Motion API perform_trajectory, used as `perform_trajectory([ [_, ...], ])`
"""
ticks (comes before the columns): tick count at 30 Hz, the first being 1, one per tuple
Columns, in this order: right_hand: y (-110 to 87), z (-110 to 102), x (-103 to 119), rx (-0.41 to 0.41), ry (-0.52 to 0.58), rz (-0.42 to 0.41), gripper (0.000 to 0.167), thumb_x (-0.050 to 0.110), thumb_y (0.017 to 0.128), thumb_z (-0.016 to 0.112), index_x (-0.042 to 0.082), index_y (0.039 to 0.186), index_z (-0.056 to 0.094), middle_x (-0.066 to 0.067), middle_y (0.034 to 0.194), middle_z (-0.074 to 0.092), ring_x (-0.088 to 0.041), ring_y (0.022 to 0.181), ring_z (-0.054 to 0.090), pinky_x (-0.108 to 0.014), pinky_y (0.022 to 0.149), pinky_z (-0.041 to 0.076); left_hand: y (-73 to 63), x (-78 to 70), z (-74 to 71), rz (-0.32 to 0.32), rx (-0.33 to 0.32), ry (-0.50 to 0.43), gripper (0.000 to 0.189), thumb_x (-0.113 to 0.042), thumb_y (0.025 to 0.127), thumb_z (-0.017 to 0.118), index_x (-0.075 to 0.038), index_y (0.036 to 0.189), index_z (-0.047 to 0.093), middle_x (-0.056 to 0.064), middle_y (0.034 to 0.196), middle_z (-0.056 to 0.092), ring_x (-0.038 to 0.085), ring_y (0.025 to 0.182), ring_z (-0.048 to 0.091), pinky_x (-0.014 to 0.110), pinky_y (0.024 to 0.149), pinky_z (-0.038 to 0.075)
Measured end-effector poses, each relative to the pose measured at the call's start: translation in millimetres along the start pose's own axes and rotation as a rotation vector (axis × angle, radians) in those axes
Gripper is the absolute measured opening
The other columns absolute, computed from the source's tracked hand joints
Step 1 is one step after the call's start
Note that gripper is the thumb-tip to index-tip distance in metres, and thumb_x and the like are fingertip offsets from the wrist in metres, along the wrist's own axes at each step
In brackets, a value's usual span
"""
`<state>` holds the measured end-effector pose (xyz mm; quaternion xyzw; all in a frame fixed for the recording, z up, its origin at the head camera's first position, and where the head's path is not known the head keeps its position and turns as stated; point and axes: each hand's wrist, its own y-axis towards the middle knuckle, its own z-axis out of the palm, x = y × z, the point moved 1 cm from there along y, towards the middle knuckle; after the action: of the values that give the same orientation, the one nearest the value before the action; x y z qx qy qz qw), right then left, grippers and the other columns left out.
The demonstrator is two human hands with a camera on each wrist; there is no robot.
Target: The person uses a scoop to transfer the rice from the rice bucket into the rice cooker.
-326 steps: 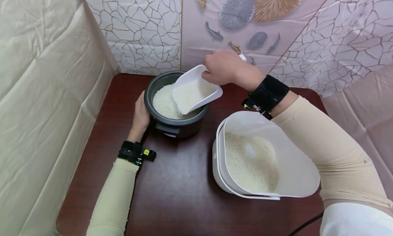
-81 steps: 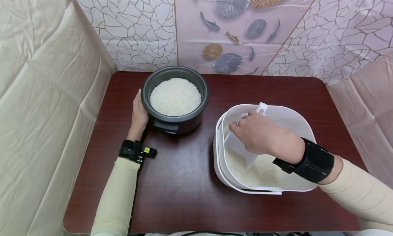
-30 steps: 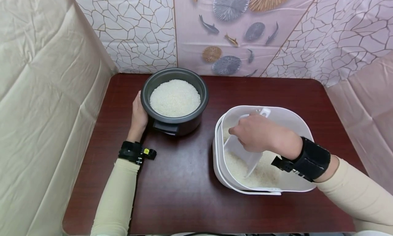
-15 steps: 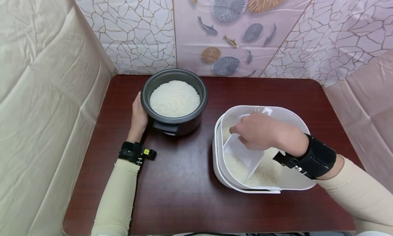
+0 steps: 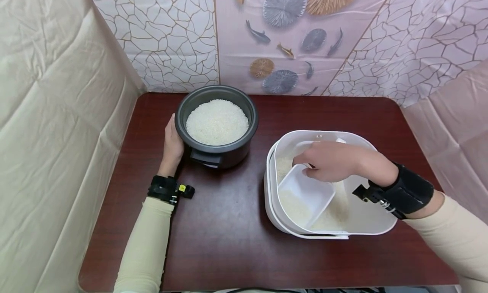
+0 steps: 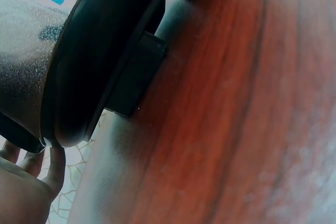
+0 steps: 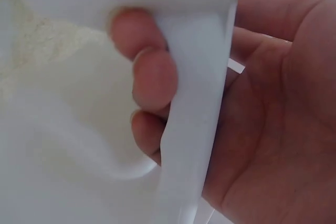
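My right hand grips the handle of a white scoop, its fingers wrapped round the handle in the right wrist view. The scoop's open bowl is tilted, with rice in it, inside a white rice bin. At the left, my left hand holds the side of a dark rice cooker; its fingers touch the cooker beside the side handle in the left wrist view. White rice lies heaped in the cooker's pot. Part of the left hand is hidden behind the cooker.
Both vessels stand on a dark red wooden table. The bin's carrying handle hangs down along its near side. A patterned cloth hangs behind the table, with a cream cloth at the left.
Earlier, the right hand tipped rice from the scoop into the cooker, then dipped the scoop into the bin. Over the last second the scoop has tilted back, its bowl turning upward. The left hand stayed.
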<state>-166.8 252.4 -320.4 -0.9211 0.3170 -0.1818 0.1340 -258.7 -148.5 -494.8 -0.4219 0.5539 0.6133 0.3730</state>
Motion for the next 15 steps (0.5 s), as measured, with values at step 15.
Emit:
perform_trajectory([
  [15, -22.0, -13.0, -14.1, -0.058, 0.06, -0.005, 0.013, 0.014, 0.102, 0.065, 0.025, 0.108, 0.069, 0.016, 0.071, 0.049, -0.004, 0.072, 0.047, -0.029, 0.071, 0.044, -8.3, -35.9, 6.2, 0.003, 0.029, -0.032, 0.043, -0.032, 0.118, 0.035, -0.008, 0.132, 0.068, -0.002, 0.115, 0.068, 0.014, 0.114, 0.057, 0.03, 0.103, 0.043],
])
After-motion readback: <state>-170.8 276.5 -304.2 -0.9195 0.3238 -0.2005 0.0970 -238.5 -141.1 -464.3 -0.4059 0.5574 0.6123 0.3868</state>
